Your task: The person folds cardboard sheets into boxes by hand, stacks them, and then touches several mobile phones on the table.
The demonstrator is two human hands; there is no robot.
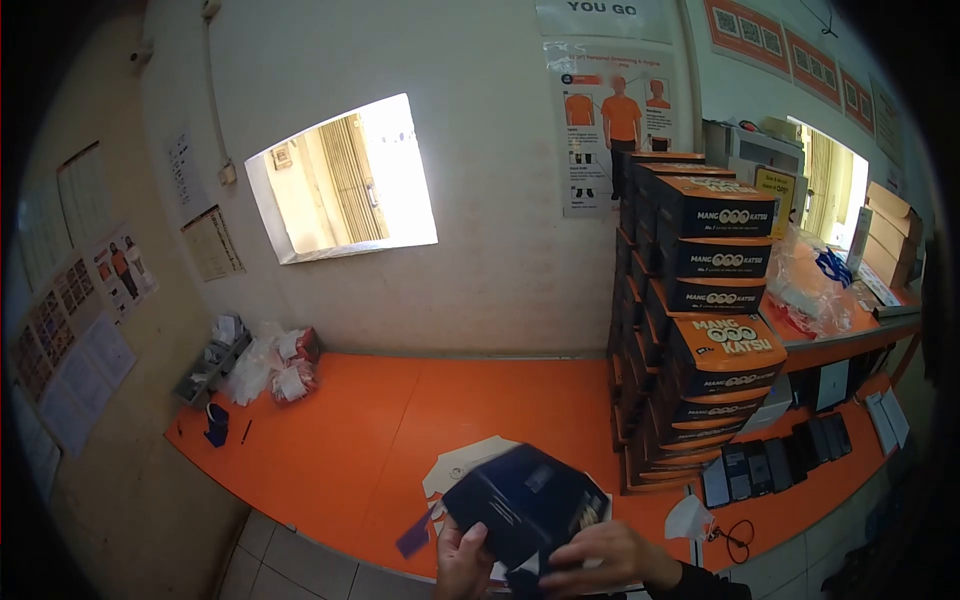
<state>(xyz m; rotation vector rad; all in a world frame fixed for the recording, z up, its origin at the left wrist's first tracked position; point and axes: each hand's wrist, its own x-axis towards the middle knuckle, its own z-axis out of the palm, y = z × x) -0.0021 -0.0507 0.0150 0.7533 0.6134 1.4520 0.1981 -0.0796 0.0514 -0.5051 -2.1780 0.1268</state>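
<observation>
A dark navy carton (520,495), partly folded and with small white print, is held tilted above the near edge of the orange table (450,390). My left hand (462,562) grips its left side, the thumb lying on the dark face. At the lower right, my right hand (605,558) has bent fingers closed on a flap of the carton. A pale flat cardboard piece (455,468) lies beneath and behind the carton, mostly covered by it. To the left of my left hand, a purple flap (412,538) sticks out; where it attaches is hidden.
Tall stacks of black and orange boxes (725,350) stand right of my hands. Farther right are a row of dark phone-like devices (770,465), a white crumpled piece (688,520) and a black cable (740,540). A grey tray (212,365), plastic bags (265,368) and a blue tape dispenser (215,425) sit left.
</observation>
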